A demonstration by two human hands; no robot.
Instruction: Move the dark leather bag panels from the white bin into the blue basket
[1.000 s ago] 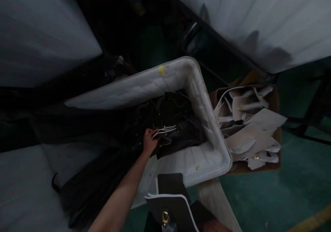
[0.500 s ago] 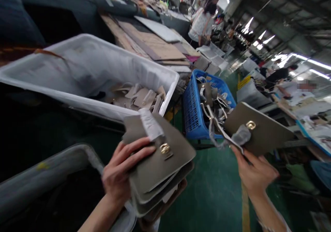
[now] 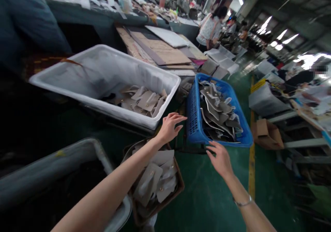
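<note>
While the left hand (image 3: 169, 127) and right hand (image 3: 221, 159) hung empty and loosely spread near the blue plastic basket (image 3: 192, 116), taupe bag panels (image 3: 210, 106) heaped inside looked light, fairly stiff, best gripped by their edges.

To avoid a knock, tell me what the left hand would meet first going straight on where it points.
Probably the side of the blue basket: the left hand points its fingers that way, though the depth between is unclear.
</note>
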